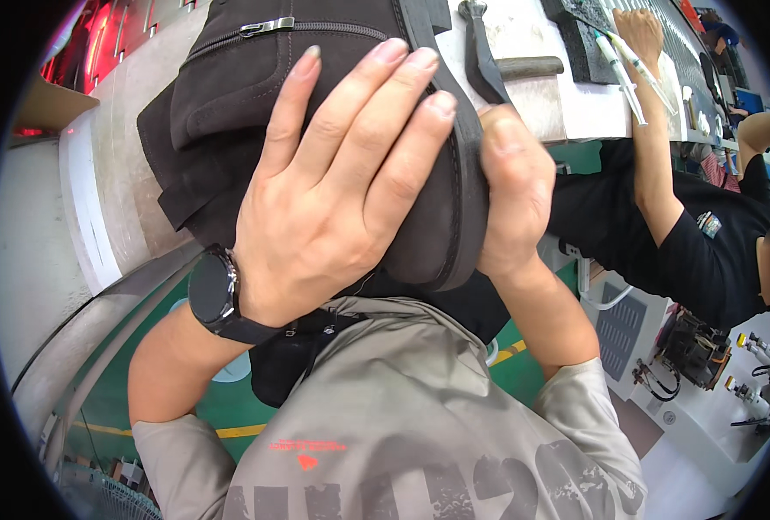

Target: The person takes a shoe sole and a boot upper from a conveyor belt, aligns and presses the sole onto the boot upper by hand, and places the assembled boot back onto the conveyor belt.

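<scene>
A dark brown suede boot (pixel 420 208) lies sole-side to the right in front of me. A zipper (pixel 268 27) with a silver pull runs across its shaft at the top. My left hand (pixel 333 165), with a black watch on the wrist, lies flat over the boot's upper. Its fingers are stretched and spread, the tips near the sole edge; the thumb is hidden. Around the outer side of the dark sole (pixel 467 173), my right hand (pixel 515 191) grips the boot, thumb up along the edge and the other fingers mostly hidden.
On the bench (pixel 532 108) beyond the boot lie a dark metal tool (pixel 482 56) and a wooden handle (pixel 528 67). Two syringes (pixel 621 78) rest by a black block (pixel 588 48). To the right, a co-worker's forearm (pixel 653 165) reaches over the bench. A brown carton (pixel 51 106) stands left.
</scene>
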Demonstrator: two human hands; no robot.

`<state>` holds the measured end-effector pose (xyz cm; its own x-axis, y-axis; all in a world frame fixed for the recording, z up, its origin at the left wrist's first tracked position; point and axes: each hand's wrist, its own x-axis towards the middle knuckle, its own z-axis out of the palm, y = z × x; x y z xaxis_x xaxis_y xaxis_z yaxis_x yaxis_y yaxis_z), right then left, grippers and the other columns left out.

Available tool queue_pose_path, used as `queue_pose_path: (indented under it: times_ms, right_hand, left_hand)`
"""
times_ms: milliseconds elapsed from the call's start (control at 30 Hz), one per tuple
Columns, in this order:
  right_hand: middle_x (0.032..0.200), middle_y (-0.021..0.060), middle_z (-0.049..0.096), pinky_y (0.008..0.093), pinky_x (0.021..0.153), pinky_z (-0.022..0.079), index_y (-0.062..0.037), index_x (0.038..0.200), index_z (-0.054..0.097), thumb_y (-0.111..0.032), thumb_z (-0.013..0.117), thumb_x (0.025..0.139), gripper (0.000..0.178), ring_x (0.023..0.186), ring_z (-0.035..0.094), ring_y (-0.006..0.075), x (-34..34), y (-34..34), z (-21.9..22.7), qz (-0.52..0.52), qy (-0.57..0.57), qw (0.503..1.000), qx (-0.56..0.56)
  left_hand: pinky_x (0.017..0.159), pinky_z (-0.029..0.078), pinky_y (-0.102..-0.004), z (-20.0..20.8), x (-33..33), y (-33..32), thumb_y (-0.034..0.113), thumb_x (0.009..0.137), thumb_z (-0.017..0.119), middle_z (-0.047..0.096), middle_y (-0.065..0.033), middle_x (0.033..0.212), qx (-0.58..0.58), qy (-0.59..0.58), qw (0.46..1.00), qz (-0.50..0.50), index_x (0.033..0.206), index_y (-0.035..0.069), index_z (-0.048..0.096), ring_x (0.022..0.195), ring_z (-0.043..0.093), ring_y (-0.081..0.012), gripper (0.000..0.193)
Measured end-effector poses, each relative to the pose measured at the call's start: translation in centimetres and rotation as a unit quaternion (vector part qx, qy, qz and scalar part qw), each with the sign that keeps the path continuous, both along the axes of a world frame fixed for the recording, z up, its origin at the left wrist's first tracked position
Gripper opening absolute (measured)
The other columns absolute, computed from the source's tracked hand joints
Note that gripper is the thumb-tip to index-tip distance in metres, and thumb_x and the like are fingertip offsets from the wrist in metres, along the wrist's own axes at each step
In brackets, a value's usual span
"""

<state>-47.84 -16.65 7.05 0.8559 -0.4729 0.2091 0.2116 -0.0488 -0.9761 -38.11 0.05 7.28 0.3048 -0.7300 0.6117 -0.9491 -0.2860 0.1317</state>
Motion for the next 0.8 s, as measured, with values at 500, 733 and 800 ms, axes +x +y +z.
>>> queue_pose_path:
  times_ms: [500,733,800]
  right_hand:
    - [0.151,0.0232,0.058,0.0424,0.126,0.033,0.0106,0.151,0.052,-0.055,0.024,0.114,0.080,0.143,0.052,0.0285,-1.0,-1.1,0.5,-0.002,-0.046,0.992,0.121]
    - [0.149,0.0182,0.060,0.0354,0.119,0.040,0.0101,0.160,0.041,-0.054,0.025,0.116,0.079,0.139,0.057,0.0233,-1.6,-2.5,1.8,0.039,0.144,0.987,-0.053]
    - [0.150,0.0210,0.059,0.0370,0.118,0.043,0.0101,0.159,0.041,-0.059,0.025,0.115,0.083,0.139,0.058,0.0245,-1.5,-2.6,0.6,0.041,0.051,0.992,0.111]
  left_hand:
    - [0.120,0.043,-0.0601,2.5,-2.1,-3.7,0.004,0.090,0.066,0.065,-0.0213,0.143,0.099,-0.059,0.993,-0.036,0.135,-0.006,0.063,0.138,0.061,-0.0370,0.047]
    - [0.123,0.040,-0.0609,4.3,-2.9,-5.4,0.005,0.087,0.065,0.064,-0.0236,0.142,0.210,-0.088,0.971,-0.077,0.133,-0.008,0.064,0.138,0.060,-0.0386,0.047]
    - [0.123,0.039,-0.0605,4.3,-2.8,-5.1,0.005,0.088,0.064,0.063,-0.0240,0.144,0.186,-0.077,0.976,-0.077,0.135,-0.008,0.062,0.138,0.060,-0.0390,0.048]
